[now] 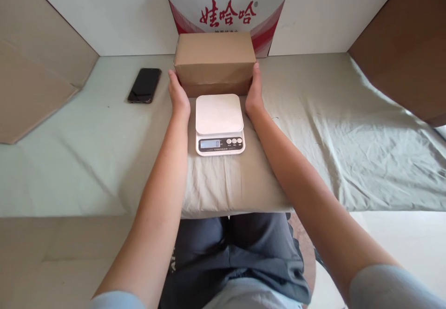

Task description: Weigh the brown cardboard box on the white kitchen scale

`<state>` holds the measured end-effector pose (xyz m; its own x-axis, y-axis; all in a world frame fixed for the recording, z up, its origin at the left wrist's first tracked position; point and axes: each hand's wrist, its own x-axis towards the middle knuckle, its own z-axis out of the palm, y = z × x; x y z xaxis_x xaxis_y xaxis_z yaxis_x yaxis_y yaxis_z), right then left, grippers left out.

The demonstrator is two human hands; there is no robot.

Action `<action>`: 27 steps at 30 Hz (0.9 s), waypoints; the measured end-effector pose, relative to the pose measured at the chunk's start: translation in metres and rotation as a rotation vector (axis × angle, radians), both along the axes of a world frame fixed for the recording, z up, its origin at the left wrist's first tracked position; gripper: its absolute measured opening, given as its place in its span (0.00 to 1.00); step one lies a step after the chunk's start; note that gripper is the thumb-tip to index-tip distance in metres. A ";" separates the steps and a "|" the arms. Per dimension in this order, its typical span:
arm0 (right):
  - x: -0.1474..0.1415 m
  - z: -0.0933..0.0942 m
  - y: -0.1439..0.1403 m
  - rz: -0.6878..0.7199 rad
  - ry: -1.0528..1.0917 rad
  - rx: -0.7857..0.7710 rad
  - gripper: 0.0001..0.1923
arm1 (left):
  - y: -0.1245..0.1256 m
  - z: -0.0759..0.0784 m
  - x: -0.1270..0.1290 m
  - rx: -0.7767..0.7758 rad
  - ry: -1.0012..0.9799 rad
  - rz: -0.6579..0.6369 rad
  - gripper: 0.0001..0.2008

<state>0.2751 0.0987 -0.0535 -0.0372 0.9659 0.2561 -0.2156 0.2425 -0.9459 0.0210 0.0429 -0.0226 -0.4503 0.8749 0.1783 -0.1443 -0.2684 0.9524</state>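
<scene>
Brown box [215, 60] behind scale [219, 123], clasped between left hand [178, 94] and right hand [254, 94], fingers flat on sides.

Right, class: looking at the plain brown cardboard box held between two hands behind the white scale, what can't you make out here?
Head view only:
- Plain brown cardboard box: contents hidden by its closed walls.
- White digital kitchen scale: button labels too small to read.
- Left hand and right hand: palms hidden against the box ends.
- White printed carton with red characters: top cut off by the frame edge, lower part behind the box.
</scene>
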 end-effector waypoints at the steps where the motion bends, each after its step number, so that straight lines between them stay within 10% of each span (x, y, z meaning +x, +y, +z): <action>1: 0.000 0.003 -0.006 -0.069 0.039 -0.001 0.49 | -0.007 0.004 0.002 -0.008 -0.020 0.008 0.32; 11: 0.001 0.013 -0.026 -0.143 0.071 -0.040 0.46 | -0.024 0.002 -0.007 -0.032 0.013 -0.065 0.43; 19: 0.000 0.003 0.016 -0.004 0.052 -0.128 0.47 | -0.014 -0.008 -0.009 0.051 0.086 -0.092 0.50; 27: -0.004 0.015 -0.026 -0.052 -0.047 -0.019 0.47 | -0.012 -0.009 0.002 0.014 0.088 -0.022 0.53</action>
